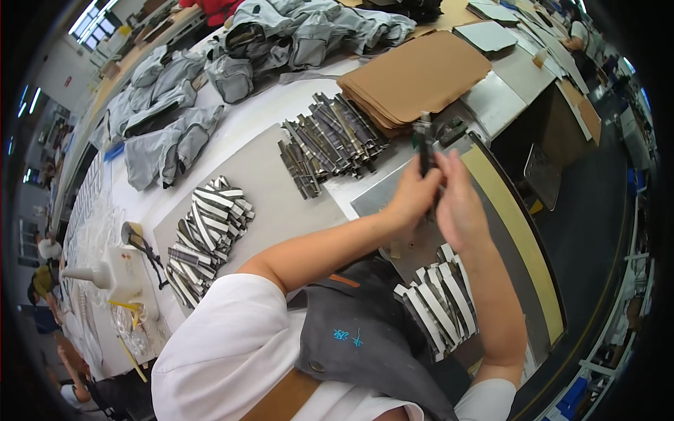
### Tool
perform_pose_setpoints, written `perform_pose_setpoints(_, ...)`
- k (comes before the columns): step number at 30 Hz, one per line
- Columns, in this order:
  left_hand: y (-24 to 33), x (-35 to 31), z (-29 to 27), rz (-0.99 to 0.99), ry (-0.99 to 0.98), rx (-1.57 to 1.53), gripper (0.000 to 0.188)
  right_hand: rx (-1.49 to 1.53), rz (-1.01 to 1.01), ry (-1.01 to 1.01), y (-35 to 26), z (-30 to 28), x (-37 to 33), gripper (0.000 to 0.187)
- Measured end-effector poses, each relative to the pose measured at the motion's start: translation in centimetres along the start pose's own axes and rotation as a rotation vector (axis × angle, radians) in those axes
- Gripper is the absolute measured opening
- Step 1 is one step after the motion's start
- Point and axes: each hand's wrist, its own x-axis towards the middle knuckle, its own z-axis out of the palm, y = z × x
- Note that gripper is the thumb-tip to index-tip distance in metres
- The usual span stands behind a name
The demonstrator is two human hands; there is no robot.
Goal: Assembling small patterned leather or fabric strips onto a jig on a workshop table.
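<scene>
The left hand (pixel 413 195) grips a dark, narrow, slender strip (pixel 425 144) above the flat grey board (pixel 374 200); the right hand (pixel 463 207), fingers extended, is touching or just beside it, I cannot tell which. Around lie dark mottled strips (pixel 330 137), white-and-black banded strips (pixel 210 228) and smooth brown paper sheets (pixel 418 77). Blue characters mark the dark grey cloth apron (pixel 382 312).

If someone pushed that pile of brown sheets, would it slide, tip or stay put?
The brown sheets would probably slide over each other, since their edges sit unevenly and no band shows around them. Tipping seems unlikely, as the pile lies flat and low. A single sheet might bend fairly easily: the layered edges look thin.
</scene>
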Motion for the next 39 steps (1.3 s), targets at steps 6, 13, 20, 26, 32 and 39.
perform_pose_setpoints(6,3.4,0.9,-11.1,0.004,0.11,-0.329,0.033,-0.188,-0.087,-0.151,-1.4,1.6,-2.6,0.058)
perform_pose_setpoints(13,0.7,6.0,-24.2,-0.151,0.463,-0.336,0.011,-0.283,-0.145,0.065,-2.9,-6.9,-7.6,0.051)
perform_pose_setpoints(20,3.4,4.5,-24.4,-0.237,0.348,-0.158,0.025,-0.796,-0.154,0.288,-2.4,-10.0,-15.3,0.044)
perform_pose_setpoints(26,3.2,1.7,-23.8,0.173,0.267,0.374,0.035,-1.262,-0.218,0.181,-0.2,-9.0,-17.5,0.051)
perform_pose_setpoints(32,3.2,-6.4,-7.2,0.683,-0.806,0.927,0.057,-1.161,-0.284,0.267,0.4,-8.4,-17.5,0.034)
perform_pose_setpoints(39,-0.1,-8.1,-1.1,0.773,-0.945,0.971,0.084,-1.133,-0.432,0.324,1.3,-7.7,-16.6,0.032)
